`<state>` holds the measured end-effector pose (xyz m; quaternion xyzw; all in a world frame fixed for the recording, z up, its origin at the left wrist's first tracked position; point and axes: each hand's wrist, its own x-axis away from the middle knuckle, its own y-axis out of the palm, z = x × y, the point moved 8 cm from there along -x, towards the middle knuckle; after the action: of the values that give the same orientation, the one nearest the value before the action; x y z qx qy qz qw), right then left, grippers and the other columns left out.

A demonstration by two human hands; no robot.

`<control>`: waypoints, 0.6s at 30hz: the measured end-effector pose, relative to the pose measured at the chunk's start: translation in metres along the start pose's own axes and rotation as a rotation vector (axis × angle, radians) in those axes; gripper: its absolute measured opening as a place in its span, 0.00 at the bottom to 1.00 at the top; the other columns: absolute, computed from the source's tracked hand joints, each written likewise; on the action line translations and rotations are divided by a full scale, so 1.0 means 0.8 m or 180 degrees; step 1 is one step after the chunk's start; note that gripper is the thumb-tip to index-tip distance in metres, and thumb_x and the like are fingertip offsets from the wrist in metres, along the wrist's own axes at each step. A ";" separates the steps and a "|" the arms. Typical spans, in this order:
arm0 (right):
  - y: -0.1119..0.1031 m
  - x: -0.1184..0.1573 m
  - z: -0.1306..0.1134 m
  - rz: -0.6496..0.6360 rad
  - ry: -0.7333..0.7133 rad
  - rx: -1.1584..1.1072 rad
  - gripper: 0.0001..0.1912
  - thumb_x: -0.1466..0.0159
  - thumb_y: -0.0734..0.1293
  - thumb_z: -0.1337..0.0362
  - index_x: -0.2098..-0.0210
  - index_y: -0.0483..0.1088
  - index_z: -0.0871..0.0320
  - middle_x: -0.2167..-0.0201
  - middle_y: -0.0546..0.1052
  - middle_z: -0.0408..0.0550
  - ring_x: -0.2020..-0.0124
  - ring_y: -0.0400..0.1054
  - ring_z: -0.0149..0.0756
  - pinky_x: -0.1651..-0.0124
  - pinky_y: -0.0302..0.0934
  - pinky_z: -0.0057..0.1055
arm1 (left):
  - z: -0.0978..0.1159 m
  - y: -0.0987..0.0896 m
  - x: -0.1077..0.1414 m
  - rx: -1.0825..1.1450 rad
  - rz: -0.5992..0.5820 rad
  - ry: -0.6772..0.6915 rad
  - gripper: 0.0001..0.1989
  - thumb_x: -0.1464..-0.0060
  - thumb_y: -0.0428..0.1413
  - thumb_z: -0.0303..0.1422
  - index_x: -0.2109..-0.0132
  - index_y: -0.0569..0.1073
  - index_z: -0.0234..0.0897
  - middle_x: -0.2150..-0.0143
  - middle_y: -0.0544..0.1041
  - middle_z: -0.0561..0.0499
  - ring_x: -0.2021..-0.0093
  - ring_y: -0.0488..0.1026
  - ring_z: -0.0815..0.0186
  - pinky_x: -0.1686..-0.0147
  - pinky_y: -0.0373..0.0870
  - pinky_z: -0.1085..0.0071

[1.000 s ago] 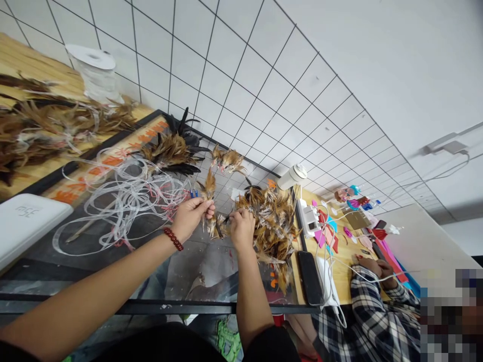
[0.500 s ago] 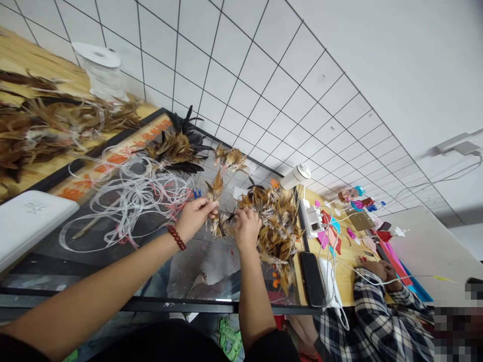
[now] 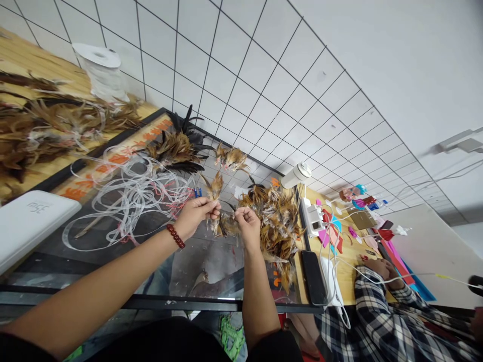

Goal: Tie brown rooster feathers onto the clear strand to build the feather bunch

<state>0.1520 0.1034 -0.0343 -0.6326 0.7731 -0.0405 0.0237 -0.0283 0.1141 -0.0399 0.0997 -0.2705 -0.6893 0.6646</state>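
Note:
My left hand (image 3: 199,213), below a red bead bracelet, pinches a small bunch of brown feathers (image 3: 214,187) over the glass tabletop. Close on its right, my right hand (image 3: 247,222) has its fingers pressed together, with a thin dark feather (image 3: 230,206) at the fingertips. Beside that hand lies a large heap of brown feathers (image 3: 281,221). A smaller brown bunch (image 3: 232,159) rests farther back, and a brown and black feather bundle (image 3: 175,151) is at the back left. Tangled clear tubing (image 3: 132,196) with pinkish bits spreads left of my left hand.
A white power bank (image 3: 35,223) is at the left, with more feathers (image 3: 71,120) and a ribbon spool (image 3: 98,56) behind. On the right are a white bottle (image 3: 297,175), a power strip (image 3: 314,218), a black phone (image 3: 313,277), and a person in a plaid sleeve (image 3: 372,296).
My right hand has drawn slightly away from the feather heap, and its fingers have turned upward with the thin dark feather. My left hand stays nearly in place with its bunch.

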 end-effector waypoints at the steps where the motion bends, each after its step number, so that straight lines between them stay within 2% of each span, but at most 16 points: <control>1: 0.005 0.001 0.003 -0.0044 0.0141 -0.0281 0.17 0.48 0.71 0.56 0.63 0.70 0.59 0.75 0.72 0.40 0.74 0.63 0.27 0.65 0.60 0.27 | 0.000 0.001 0.000 -0.0004 -0.0011 -0.0006 0.21 0.66 0.70 0.44 0.72 0.78 0.30 0.73 0.77 0.47 0.73 0.73 0.68 0.69 0.71 0.70; 3: 0.015 0.005 0.005 -0.0122 0.0311 -0.0669 0.21 0.51 0.73 0.58 0.59 0.71 0.59 0.75 0.73 0.39 0.75 0.64 0.26 0.66 0.60 0.26 | -0.001 0.001 0.000 -0.0002 0.0003 -0.0013 0.20 0.66 0.70 0.44 0.72 0.78 0.30 0.73 0.77 0.47 0.73 0.73 0.68 0.70 0.71 0.70; 6: 0.029 0.012 -0.001 -0.0237 0.0310 -0.0893 0.23 0.52 0.74 0.59 0.58 0.71 0.59 0.76 0.74 0.39 0.75 0.64 0.25 0.66 0.61 0.26 | -0.002 0.000 0.000 0.0024 0.0056 -0.0040 0.19 0.67 0.70 0.42 0.73 0.78 0.30 0.73 0.78 0.47 0.73 0.74 0.68 0.70 0.72 0.71; 9: 0.032 0.018 -0.009 -0.0080 0.0080 -0.0930 0.21 0.51 0.75 0.60 0.60 0.71 0.59 0.75 0.74 0.39 0.74 0.66 0.25 0.65 0.63 0.26 | -0.006 0.002 0.003 -0.0026 0.0014 -0.0215 0.19 0.66 0.71 0.41 0.73 0.78 0.29 0.73 0.78 0.46 0.73 0.74 0.69 0.70 0.73 0.72; 14: 0.033 0.026 -0.017 0.0119 -0.0262 -0.0876 0.16 0.47 0.74 0.61 0.61 0.71 0.59 0.73 0.77 0.41 0.71 0.70 0.27 0.62 0.66 0.27 | -0.022 0.014 0.013 -0.0052 -0.0324 -0.0803 0.14 0.61 0.70 0.35 0.70 0.78 0.28 0.73 0.80 0.44 0.72 0.77 0.67 0.70 0.75 0.74; 18: 0.027 0.028 -0.019 0.0274 -0.0477 -0.0666 0.13 0.45 0.73 0.61 0.62 0.72 0.59 0.71 0.78 0.43 0.70 0.72 0.29 0.62 0.67 0.28 | -0.027 0.022 0.019 -0.0002 -0.0537 -0.1106 0.08 0.55 0.67 0.30 0.70 0.79 0.28 0.72 0.80 0.43 0.73 0.78 0.67 0.71 0.75 0.75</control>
<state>0.1253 0.0865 -0.0212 -0.5991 0.7956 0.0888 0.0170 -0.0033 0.0946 -0.0457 0.0013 -0.3715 -0.7495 0.5479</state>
